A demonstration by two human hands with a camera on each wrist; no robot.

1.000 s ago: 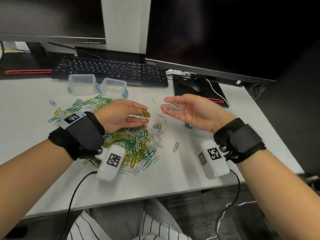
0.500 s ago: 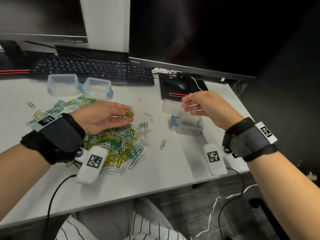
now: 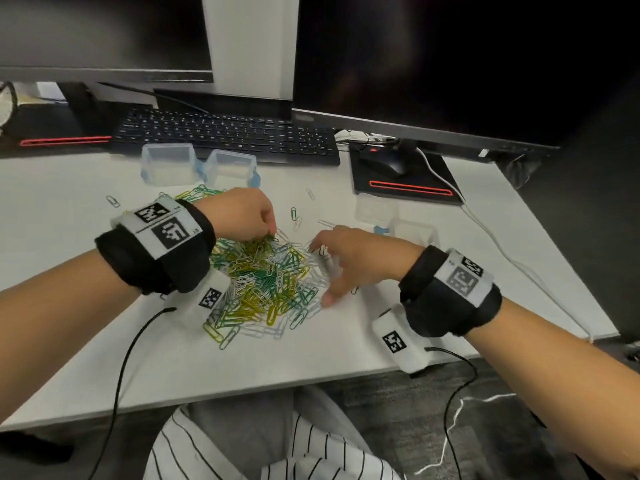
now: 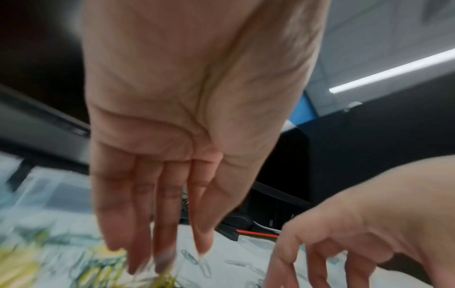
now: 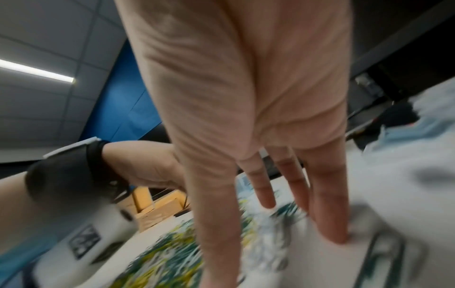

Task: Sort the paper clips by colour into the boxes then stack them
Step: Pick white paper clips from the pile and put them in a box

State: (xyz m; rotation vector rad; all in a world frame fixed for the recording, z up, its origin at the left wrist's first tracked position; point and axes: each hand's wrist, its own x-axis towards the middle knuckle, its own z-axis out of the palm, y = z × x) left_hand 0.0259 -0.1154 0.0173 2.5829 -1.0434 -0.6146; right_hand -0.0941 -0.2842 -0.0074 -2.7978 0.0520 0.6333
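Note:
A mixed heap of green, yellow and white paper clips [image 3: 266,282] lies mid-desk, blurred in the wrist views [image 4: 103,272] [image 5: 172,249]. My left hand [image 3: 272,233] reaches down onto the heap's far edge; its fingers [image 4: 138,243] point straight at the clips, and no grip shows. My right hand [image 3: 322,271] is spread over the heap's right edge, fingers [image 5: 329,220] straight and touching the desk and clips. Two clear boxes [image 3: 168,162] [image 3: 230,166] stand behind the heap. A third clear box [image 3: 414,233] with its lid [image 3: 375,209] hinged open sits right of my right hand.
A black keyboard [image 3: 225,136] and two monitors line the back. A mouse [image 3: 384,164] sits on a black pad [image 3: 405,188] at back right, with a white cable [image 3: 502,247] running along the desk's right side. Stray clips [image 3: 112,200] lie around the heap.
My right hand has come back left from the open box on the right to the heap, fingers spread. My left hand has dipped its fingers down into the clips.

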